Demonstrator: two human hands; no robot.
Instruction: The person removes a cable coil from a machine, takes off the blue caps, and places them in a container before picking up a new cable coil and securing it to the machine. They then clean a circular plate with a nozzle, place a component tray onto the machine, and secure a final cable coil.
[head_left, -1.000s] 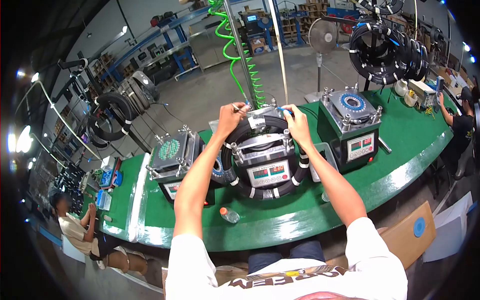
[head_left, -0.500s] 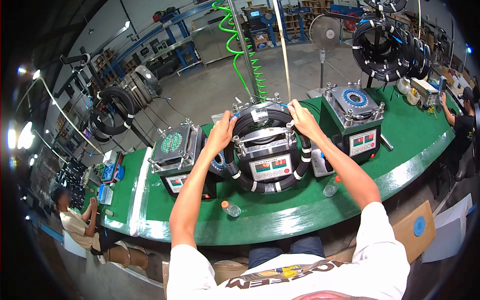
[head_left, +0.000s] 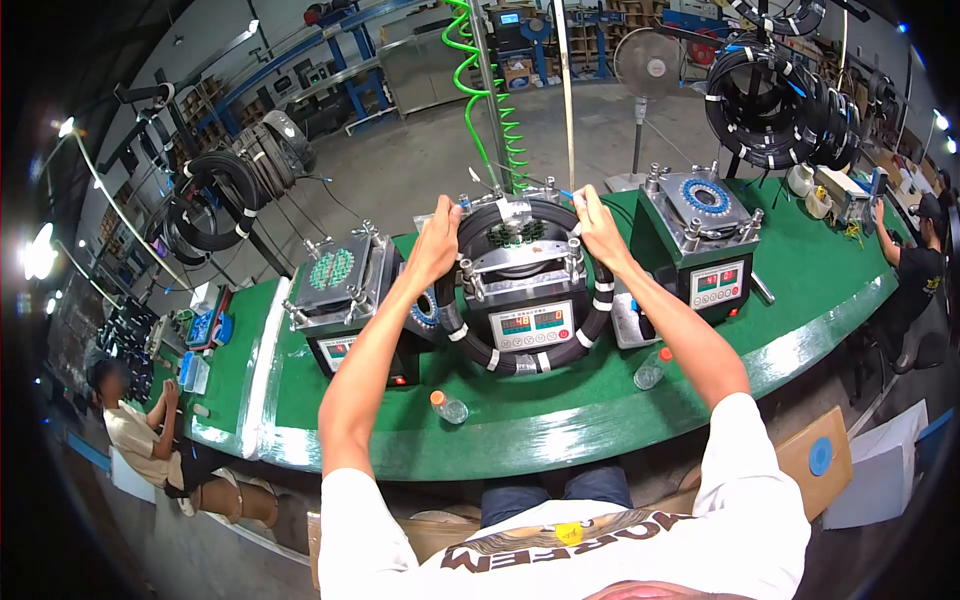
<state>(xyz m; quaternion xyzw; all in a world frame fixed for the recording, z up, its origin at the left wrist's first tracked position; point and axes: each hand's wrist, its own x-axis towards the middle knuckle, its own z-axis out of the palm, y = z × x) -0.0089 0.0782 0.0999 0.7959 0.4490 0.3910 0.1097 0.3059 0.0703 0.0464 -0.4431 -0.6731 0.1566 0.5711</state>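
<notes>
A black cable coil point(head_left: 545, 362) bound with white ties hangs around the middle machine point(head_left: 515, 289), whose red digits face me. My right hand point(head_left: 602, 232) pinches a thin cable with a blue end point(head_left: 566, 194) at the machine's upper right. At the upper left, my left hand point(head_left: 436, 243) is closed beside the coil; a small blue piece shows near its fingertips, but I cannot make out what it grips. Behind the clamp bar point(head_left: 520, 258), dark green pieces point(head_left: 515, 234) stand in the machine's top, partly hidden by the bar.
Similar machines stand left point(head_left: 335, 275) and right point(head_left: 695, 225), with round connector rings on top. Two orange-capped bottles point(head_left: 452, 409) point(head_left: 651, 370) are on the green table point(head_left: 540, 440). People sit at both far ends. A green coiled hose point(head_left: 462, 60) hangs behind.
The left hand has shifted slightly up and its blue piece shows less. The right hand stays near the same spot. The machine's right-hand reading has dropped to 0. The view has shifted slightly.
</notes>
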